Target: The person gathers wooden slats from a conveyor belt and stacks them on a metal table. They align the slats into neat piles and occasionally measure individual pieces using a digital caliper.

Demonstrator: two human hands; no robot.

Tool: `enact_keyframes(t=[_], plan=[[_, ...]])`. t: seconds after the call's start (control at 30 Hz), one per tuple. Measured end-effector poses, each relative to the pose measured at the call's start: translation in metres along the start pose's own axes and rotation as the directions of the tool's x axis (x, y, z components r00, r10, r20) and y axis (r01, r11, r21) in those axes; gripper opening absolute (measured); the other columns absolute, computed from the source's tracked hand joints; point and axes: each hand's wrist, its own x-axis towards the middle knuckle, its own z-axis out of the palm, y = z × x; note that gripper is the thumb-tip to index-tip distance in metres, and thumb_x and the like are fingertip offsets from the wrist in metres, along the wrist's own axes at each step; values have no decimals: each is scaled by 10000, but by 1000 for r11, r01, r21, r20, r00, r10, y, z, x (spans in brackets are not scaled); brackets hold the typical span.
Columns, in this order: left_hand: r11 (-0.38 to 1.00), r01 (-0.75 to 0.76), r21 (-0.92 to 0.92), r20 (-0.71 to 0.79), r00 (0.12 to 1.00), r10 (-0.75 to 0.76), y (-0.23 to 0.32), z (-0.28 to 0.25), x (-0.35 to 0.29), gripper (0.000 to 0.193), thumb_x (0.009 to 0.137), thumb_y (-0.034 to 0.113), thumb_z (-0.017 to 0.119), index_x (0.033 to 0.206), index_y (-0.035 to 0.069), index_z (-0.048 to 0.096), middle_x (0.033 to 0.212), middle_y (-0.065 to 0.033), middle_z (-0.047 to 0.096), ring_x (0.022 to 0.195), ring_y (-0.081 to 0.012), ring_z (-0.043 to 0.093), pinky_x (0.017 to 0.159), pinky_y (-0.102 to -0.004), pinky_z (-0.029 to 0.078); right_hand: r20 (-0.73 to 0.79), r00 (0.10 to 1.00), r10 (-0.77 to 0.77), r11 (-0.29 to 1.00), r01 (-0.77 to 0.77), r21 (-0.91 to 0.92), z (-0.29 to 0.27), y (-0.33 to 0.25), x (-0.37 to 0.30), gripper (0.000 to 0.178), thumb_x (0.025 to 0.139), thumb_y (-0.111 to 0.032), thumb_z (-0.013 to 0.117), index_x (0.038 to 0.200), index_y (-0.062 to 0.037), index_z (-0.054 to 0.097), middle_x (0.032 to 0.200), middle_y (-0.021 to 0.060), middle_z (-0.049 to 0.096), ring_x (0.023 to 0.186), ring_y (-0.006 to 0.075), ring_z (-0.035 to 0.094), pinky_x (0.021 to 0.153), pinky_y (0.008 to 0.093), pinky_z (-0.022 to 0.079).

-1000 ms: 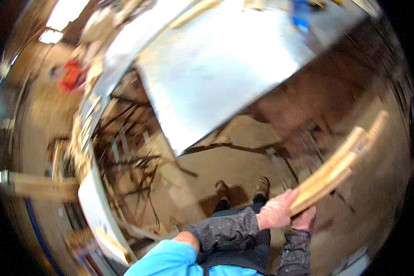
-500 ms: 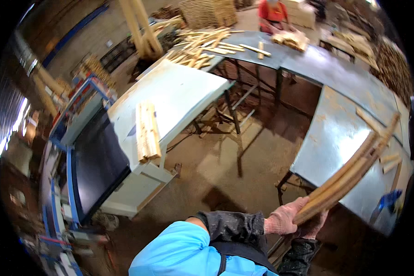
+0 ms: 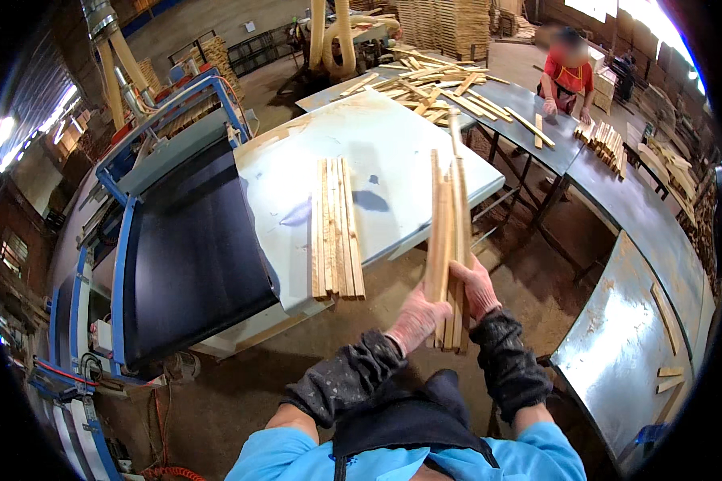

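Between my two gloved hands is a small bundle of long wooden strips [image 3: 443,220], held nearly upright in front of me, with its far ends over the right edge of the pale table. My left hand [image 3: 419,321] is closed round the left side near the lower end. On the opposite side, slightly higher, my right hand [image 3: 477,287] grips the same strips. Left of them, a row of wooden strips [image 3: 337,232] lies side by side on the pale table [image 3: 273,160], its near ends close to the table's front edge.
A black conveyor belt [image 3: 192,256] in a blue-framed machine [image 3: 124,280] adjoins the table on the left. Loose strips [image 3: 437,84] are heaped at the far end. A curved metal table [image 3: 618,337] runs along the right. Across it stands a person in red [image 3: 568,72] beside a strip pile [image 3: 603,144].
My hands and the strips have swung from the metal table on the right toward the pale table. My view has turned left, and both hands still hold the bundle.
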Motion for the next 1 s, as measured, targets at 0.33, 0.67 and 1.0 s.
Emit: enact_keyframes(t=[0.33,0.67,1.0], plan=[[952,248,-177,-278,916,-291,14,-109,138,383,830,199,804,1063,-50,630,848,-107,649,650,-231,658,552,-389,620,107,942,318,948,-315,-52,62,52,206,425,1008,-143,733,1351,41,564,1168,182,735,964,282,745,843,434,644],[990,82,-117,-402,907,-123,39,-128,170,283,872,189,801,1048,-14,713,883,-81,714,672,-171,678,573,-316,581,157,921,357,893,-287,-348,37,54,279,543,961,-292,797,1341,40,597,1097,146,746,919,240,726,823,386,612],[976,95,198,-566,824,35,65,-313,112,416,831,36,756,1230,25,643,897,-24,644,746,-147,631,683,-295,558,165,892,420,668,-181,-722,53,23,276,688,939,-474,764,1380,23,581,1067,144,758,869,221,737,763,396,634]])
